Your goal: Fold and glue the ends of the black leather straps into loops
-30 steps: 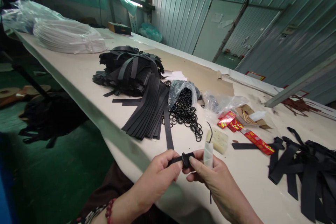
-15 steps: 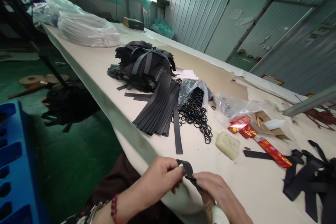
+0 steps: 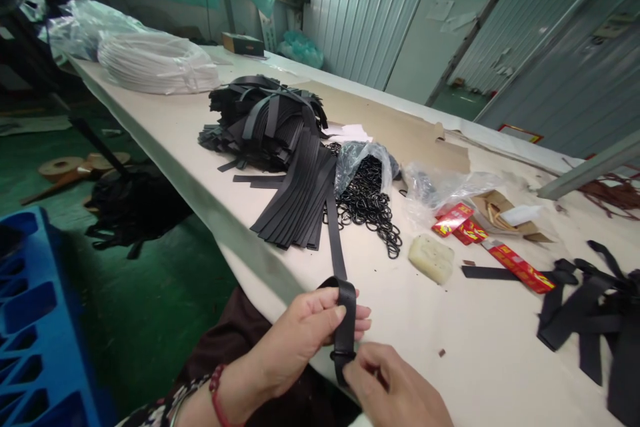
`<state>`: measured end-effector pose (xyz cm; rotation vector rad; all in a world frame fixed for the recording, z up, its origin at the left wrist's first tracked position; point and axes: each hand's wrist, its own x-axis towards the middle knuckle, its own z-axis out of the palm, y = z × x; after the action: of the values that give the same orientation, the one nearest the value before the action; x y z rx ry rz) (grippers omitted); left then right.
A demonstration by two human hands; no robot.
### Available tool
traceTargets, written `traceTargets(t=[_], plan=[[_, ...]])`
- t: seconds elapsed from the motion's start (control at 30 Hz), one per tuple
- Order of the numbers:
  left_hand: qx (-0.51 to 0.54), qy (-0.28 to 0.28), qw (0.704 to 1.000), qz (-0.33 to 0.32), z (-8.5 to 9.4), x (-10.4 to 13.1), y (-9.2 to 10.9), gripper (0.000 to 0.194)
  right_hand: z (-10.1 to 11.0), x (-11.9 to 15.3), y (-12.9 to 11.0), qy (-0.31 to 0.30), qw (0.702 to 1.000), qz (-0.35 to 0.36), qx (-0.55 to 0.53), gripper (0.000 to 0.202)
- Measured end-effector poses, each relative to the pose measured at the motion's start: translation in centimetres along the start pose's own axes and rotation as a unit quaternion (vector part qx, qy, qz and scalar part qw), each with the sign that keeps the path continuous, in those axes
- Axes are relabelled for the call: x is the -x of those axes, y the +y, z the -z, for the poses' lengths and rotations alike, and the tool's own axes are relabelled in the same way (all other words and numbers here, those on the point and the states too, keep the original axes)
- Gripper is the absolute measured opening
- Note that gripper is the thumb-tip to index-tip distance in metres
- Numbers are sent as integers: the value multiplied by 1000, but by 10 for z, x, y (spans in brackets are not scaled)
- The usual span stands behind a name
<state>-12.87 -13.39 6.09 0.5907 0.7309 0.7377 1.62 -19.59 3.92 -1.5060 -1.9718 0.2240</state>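
A black strap (image 3: 346, 320) is looped over the fingers of my left hand (image 3: 300, 333), whose thumb presses on it. Below that, the strap passes through a dark ring (image 3: 343, 355). My right hand (image 3: 393, 380) pinches the strap's lower end just beside the ring. Beyond my hands, a fan of flat black straps (image 3: 300, 203) spreads from a large bundle (image 3: 265, 117) on the table. Many black metal rings (image 3: 367, 197) spill from a clear plastic bag (image 3: 350, 163) to the right of the straps.
On the table (image 3: 480, 333) are a yellowish block (image 3: 431, 258), red packets (image 3: 520, 267) and a pile of black straps (image 3: 583, 327) at the right. A white coil (image 3: 157, 63) sits at the far left. A blue pallet (image 3: 37, 307) stands on the floor.
The strap now stands up in a longer loop over my left fingers, with the ring in clear view. My right hand has moved down and left, to the strap's lower end. The view has shifted slightly.
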Motion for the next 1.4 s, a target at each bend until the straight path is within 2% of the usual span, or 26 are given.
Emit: traceTargets(t=[0.1, 0.2, 0.37, 0.53, 0.6, 0.83, 1.0, 1.13, 1.2, 1.23, 1.27, 1.33, 1.4], plan=[[-87, -34, 995, -31, -1, 3, 2, 18, 20, -16, -1, -63, 995, -17, -79, 14], [-145, -78, 985, -45, -4, 8, 7, 19, 34, -32, -4, -102, 981, -90, -139, 15], [-153, -90, 983, -52, -7, 9, 9, 16, 26, -43, -6, -126, 959, -191, -164, 21], [-100, -56, 993, -26, -4, 4, 3, 19, 17, -44, -5, -145, 896, -313, -280, 16], [-80, -57, 995, -17, -3, 3, 1, 19, 16, -43, -4, -135, 887, -327, -296, 16], [-14, -34, 999, 24, -3, 1, 2, 16, 11, -45, 2, -120, 901, -329, -257, 14], [41, -33, 997, 57, 0, -1, 0, 13, 10, -57, 6, -164, 862, -387, -282, 11], [50, -31, 995, 76, 2, -3, -1, 12, 9, -63, 10, -194, 844, -392, -312, 11], [36, -33, 996, 72, 3, -4, -2, 14, 8, -61, 12, -201, 847, -382, -310, 11], [24, -31, 997, 64, 3, -4, -3, 15, 7, -58, 13, -189, 867, -354, -294, 10], [13, -25, 998, 54, 3, -5, -3, 15, 7, -54, 14, -165, 900, -301, -269, 10], [1, -15, 999, 31, 2, -5, -5, 15, 6, -44, 15, -96, 969, -131, -187, 13], [0, -19, 1000, 8, 1, -5, -6, 16, 5, -35, 15, -23, 995, 29, -89, 19]])
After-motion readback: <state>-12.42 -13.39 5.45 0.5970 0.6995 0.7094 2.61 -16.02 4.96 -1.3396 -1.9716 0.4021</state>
